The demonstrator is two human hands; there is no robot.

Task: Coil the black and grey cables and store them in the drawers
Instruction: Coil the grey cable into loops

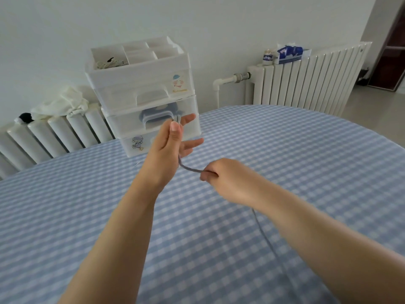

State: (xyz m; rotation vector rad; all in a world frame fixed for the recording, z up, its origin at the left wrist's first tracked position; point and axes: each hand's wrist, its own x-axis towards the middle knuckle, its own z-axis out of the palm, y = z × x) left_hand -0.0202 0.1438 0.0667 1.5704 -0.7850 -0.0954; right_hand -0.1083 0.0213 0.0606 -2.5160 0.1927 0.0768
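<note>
Over the blue-checked cloth surface [285, 150], the left hand [169, 142] pinches the thin grey cable's [188, 168] folded end while the right hand [221, 173] grips its slack, coiling apparently just begun, another loop needed next.

Both hands [173, 141] [221, 174] raised, pinching

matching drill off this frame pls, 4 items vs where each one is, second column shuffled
Things:
1. grey cable
2. tissue box
3. white cloth
4. drawer unit

Places:
A. on the radiator at the left
B. standing on the checked tablecloth, by the wall
C. held between the left hand and the right hand
D. on the radiator at the right

Pairs: 1-C, 2-D, 3-A, 4-B
</note>
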